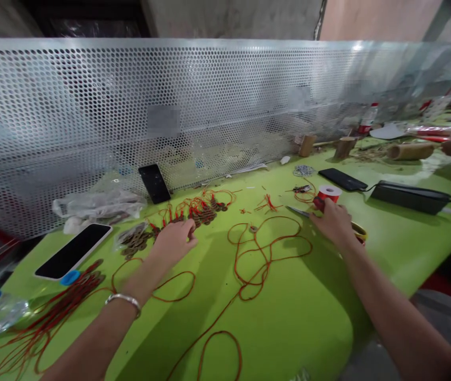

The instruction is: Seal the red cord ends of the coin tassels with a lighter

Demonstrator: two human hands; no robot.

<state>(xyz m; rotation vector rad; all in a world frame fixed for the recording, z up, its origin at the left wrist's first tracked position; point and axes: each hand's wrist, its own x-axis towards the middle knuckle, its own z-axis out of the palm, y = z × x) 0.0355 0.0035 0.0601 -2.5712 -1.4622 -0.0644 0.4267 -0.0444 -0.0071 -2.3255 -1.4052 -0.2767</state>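
Head view: scissors (300, 211), on green bench (288, 323), blades pointing left, away from right hand (334, 219); that hand, nearer, covers handle, grip unclear. Left hand (174, 241): fingers curled beside red-corded coins (205, 214), hold unclear.

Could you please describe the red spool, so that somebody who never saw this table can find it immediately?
On the green table before the perforated metal screen, find the person's right hand. Just beyond its knuckles stands the red spool. Its round white top sets it apart from the flat black device farther back.
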